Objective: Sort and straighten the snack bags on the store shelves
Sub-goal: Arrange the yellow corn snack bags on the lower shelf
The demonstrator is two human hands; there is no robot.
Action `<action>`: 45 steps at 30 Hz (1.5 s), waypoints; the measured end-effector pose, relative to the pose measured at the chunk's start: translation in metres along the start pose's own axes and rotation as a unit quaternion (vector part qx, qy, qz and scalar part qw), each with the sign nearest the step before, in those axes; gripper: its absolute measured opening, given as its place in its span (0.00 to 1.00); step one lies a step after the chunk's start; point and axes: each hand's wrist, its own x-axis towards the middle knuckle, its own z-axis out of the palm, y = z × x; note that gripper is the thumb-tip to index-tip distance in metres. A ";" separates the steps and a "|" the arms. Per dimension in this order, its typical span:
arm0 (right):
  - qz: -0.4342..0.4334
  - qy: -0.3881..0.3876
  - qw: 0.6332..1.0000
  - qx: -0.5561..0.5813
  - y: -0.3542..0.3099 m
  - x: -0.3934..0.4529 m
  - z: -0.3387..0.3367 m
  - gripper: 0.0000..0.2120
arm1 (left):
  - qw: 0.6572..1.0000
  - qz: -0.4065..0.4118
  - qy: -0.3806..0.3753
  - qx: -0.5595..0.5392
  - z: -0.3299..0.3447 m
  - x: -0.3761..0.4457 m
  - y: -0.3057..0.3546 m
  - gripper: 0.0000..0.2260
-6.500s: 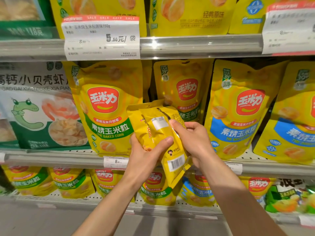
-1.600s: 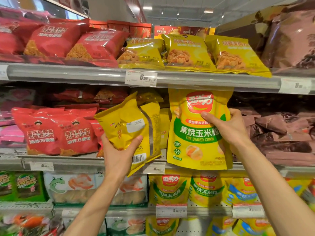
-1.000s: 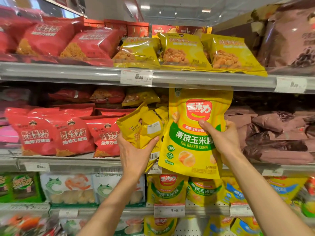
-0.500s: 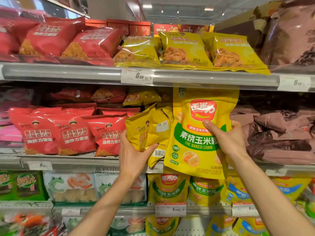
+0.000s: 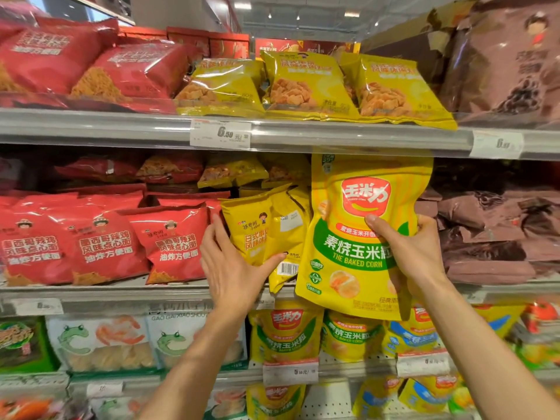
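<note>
My left hand [image 5: 233, 268] grips small yellow snack bags [image 5: 269, 228] on the middle shelf [image 5: 106, 292], fingers behind the front bag and thumb across its lower front. One bag shows its back with a barcode. They stand just right of the red noodle-snack bags [image 5: 172, 241]. My right hand [image 5: 409, 253] holds a large yellow baked corn pouch [image 5: 357, 237] with a green band, upright in front of the same shelf, thumb on its front. The pouch overlaps the small bags' right edge.
Brown snack bags [image 5: 485, 237] fill the middle shelf's right side. The top shelf carries red bags [image 5: 127, 74], yellow bags [image 5: 306, 86] and a 6.50 price tag [image 5: 220, 134]. Below stand more corn pouches [image 5: 285, 334] and white shrimp-chip bags [image 5: 109, 344].
My left hand has pushed the small yellow bags further back onto the middle shelf beside the red bags. The corn pouch has stayed almost still in my right hand.
</note>
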 end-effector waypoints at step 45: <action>0.037 -0.076 0.994 0.063 0.008 -0.001 -0.024 0.38 | 0.969 0.136 -0.156 -0.133 -0.021 -0.031 0.035 0.15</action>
